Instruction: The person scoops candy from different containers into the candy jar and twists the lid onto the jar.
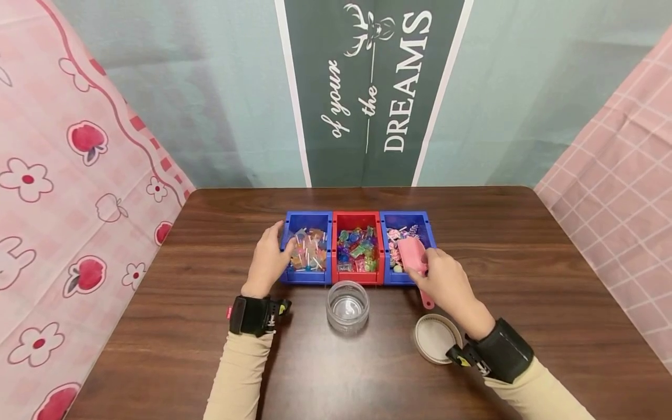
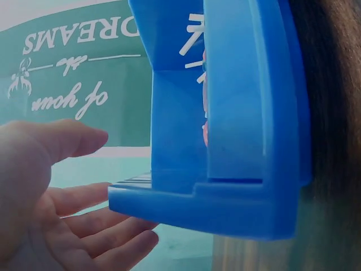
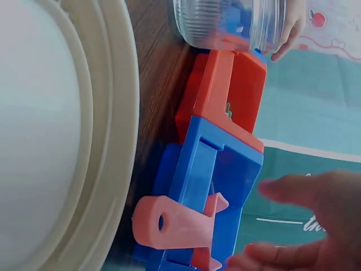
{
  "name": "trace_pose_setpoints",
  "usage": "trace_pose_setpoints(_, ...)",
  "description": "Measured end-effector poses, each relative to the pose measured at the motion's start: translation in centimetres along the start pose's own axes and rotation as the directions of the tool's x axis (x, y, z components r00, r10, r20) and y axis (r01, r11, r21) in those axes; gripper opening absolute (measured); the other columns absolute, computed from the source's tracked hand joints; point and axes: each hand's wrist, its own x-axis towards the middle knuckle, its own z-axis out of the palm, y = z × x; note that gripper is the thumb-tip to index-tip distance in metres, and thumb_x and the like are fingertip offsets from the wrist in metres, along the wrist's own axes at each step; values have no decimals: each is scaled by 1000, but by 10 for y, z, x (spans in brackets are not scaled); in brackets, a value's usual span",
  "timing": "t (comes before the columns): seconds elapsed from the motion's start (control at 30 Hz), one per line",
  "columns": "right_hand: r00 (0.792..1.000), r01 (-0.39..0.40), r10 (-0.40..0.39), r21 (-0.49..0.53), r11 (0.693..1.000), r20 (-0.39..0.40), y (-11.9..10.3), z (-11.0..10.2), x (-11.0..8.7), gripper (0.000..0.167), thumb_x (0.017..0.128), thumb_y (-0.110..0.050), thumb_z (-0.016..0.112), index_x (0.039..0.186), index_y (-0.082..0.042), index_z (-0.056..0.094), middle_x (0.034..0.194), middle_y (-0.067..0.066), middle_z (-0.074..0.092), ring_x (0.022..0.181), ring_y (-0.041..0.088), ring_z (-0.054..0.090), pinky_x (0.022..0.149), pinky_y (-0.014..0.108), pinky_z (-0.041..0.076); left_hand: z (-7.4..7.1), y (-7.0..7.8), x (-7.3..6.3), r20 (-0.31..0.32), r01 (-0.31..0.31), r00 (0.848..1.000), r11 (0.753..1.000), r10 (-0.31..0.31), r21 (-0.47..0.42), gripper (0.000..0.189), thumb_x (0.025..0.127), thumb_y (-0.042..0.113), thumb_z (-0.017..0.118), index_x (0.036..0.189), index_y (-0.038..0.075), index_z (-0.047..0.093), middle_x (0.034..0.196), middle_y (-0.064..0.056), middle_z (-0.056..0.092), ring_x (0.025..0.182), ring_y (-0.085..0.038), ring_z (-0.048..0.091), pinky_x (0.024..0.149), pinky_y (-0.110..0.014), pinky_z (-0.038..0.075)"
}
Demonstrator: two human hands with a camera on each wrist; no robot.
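Three joined bins stand in a row: a left blue bin (image 1: 307, 277), a red bin (image 1: 358, 277) and a right blue bin (image 1: 431, 233). My left hand (image 1: 269, 259) is at the left bin's outer side, thumb and fingers spread, as the left wrist view shows. A pink scoop (image 1: 412, 254) lies in the right bin on swirl-patterned candies (image 1: 394, 234), its handle (image 3: 175, 223) hanging over the front wall. My right hand (image 1: 446, 280) hovers beside the scoop, thumb and fingers apart. Any contact with it is hard to tell.
In front of the red bin stands a clear jar (image 1: 347, 309), lid off. A round cream lid (image 1: 437, 339) lies on the wooden table (image 1: 367, 385) near my right wrist. Small lollipops (image 1: 308, 251) fill the left bin; colourful wrapped candies (image 1: 358, 245) fill the red one.
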Motion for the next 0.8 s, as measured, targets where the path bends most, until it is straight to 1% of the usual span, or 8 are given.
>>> trace_pose_setpoints(0.1, 993, -91, 93, -34, 995, 71, 0, -3, -5, 40, 82, -30, 73, 85, 6, 57, 66, 12, 52, 57, 22, 49, 47, 30, 37, 1, -2, 0, 1, 12, 1000, 1000, -12, -9, 52, 95, 21, 56, 139, -5, 43, 133, -26, 55, 121, -37, 57, 102, -48, 47)
trace_pose_setpoints(0.23, 961, -191, 201, -68, 979, 192, 0, -4, -8, 42, 83, -36, 71, 76, 2, 53, 59, 6, 45, 52, 19, 46, 45, 26, 31, 2, -3, 0, 19, 40, 999, 999, -40, -13, 49, 95, 16, 54, 138, -6, 45, 131, -27, 58, 118, -37, 60, 100, -48, 49)
trace_pose_setpoints(0.33, 941, -228, 235, -58, 972, 245, 3, -1, -8, 42, 84, -37, 71, 71, -1, 52, 57, 5, 45, 51, 18, 46, 46, 24, 31, 3, -3, 0, 29, 82, 996, 997, -81, -9, 48, 94, 15, 54, 137, -6, 46, 126, -27, 61, 111, -35, 63, 95, -48, 51)
trace_pose_setpoints(0.4, 935, -241, 243, -41, 970, 258, 5, 1, -7, 41, 83, -36, 72, 71, -2, 52, 58, 5, 46, 53, 18, 47, 47, 25, 32, 3, -3, 1, 30, 101, 994, 995, -101, -2, 48, 94, 15, 53, 137, -6, 46, 124, -27, 63, 106, -34, 64, 93, -48, 52)
trace_pose_setpoints(0.5, 937, -242, 239, -21, 970, 256, 7, 4, -8, 38, 82, -32, 73, 71, -2, 53, 60, 5, 48, 55, 19, 48, 48, 26, 32, 3, -3, 1, 34, 113, 993, 994, -113, 2, 47, 95, 16, 52, 135, -7, 48, 124, -26, 64, 100, -30, 65, 89, -46, 54)
trace_pose_setpoints(0.53, 938, -242, 238, -16, 970, 253, 8, 5, -8, 37, 82, -31, 73, 71, -2, 53, 60, 5, 48, 56, 19, 49, 48, 26, 32, 3, -3, 1, 37, 108, 993, 994, -108, 5, 47, 95, 16, 51, 135, -8, 48, 123, -26, 64, 96, -29, 65, 85, -45, 54)
trace_pose_setpoints(0.63, 949, -223, 221, -14, 975, 223, 10, 6, -11, 32, 81, -25, 72, 70, -3, 52, 61, 6, 47, 57, 21, 48, 50, 28, 32, 3, -3, 0, 55, 108, 993, 994, -108, 3, 46, 95, 16, 51, 134, -8, 49, 122, -26, 64, 88, -26, 62, 75, -38, 53)
trace_pose_setpoints(0.8, 966, -194, 189, 11, 981, 175, 12, 9, -17, 22, 79, -17, 68, 74, -2, 53, 62, 7, 47, 59, 23, 47, 52, 30, 33, 2, -4, -2, 86, 117, 989, 993, -116, -6, 46, 95, 14, 51, 134, -9, 48, 120, -27, 64, 81, -24, 60, 65, -29, 48)
